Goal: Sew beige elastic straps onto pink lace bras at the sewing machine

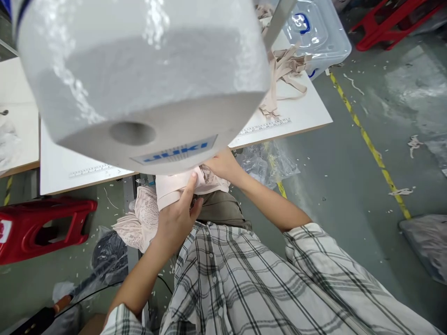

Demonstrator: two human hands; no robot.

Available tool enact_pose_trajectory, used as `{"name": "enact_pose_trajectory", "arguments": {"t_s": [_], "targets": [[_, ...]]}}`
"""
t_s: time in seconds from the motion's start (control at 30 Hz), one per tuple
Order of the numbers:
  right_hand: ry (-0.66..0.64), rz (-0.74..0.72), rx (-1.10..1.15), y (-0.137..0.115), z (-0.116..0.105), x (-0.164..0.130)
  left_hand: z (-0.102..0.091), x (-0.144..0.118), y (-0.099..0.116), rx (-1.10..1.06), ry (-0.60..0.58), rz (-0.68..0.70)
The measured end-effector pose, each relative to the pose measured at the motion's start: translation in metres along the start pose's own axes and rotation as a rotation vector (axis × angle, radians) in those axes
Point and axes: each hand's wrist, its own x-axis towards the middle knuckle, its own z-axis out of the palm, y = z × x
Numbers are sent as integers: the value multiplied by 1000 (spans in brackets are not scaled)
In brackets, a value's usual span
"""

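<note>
Right now, at the sewing station: a person in a plaid shirt [244, 279] is leaning in close over the work, both bare arms reaching forward and down.
Left hand: the left hand [178, 214] is gripping a folded piece of pale pink fabric [171, 188], thumb pressing along its front, fingers wrapping round behind it.
Right hand: the right hand [223, 165] is reaching under the machine head, touching the same pink piece at its lace edge; its fingers are hiding behind the casing, so how far they are spread, I cannot tell.
Fabric: it is sitting just below the table edge, over the person's lap, between the two hands.
Lace pile: more pink lace pieces [138, 223] are hanging just left of the left wrist.
Machine: the white sewing machine head [139, 74] is filling the top of the view.
Table: the white table [296, 111] is carrying a tangle of beige straps [284, 74] on its right part.
Floor: a red stool [42, 228] is lying at the left, a clear plastic bin [321, 32] is standing beyond the table.
</note>
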Motion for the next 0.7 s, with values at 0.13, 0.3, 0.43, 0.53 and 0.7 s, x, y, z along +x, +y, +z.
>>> {"name": "enact_pose_trajectory", "arguments": {"t_s": [0.13,0.3,0.43,0.53,0.7], "targets": [[-33,-59,-113,2,2,14,-11,7,2,-49,-79,-60],[-67,-50,-151,5,1,20,-10,9,0,-95,-67,-75],[-92,-62,-144,4,0,21,-9,9,0,-95,-66,-86],[-88,-51,-116,2,0,20,-10,9,1,-89,-65,-85],[-92,-28,-99,0,0,18,-11,9,2,-88,-84,-85]]}}
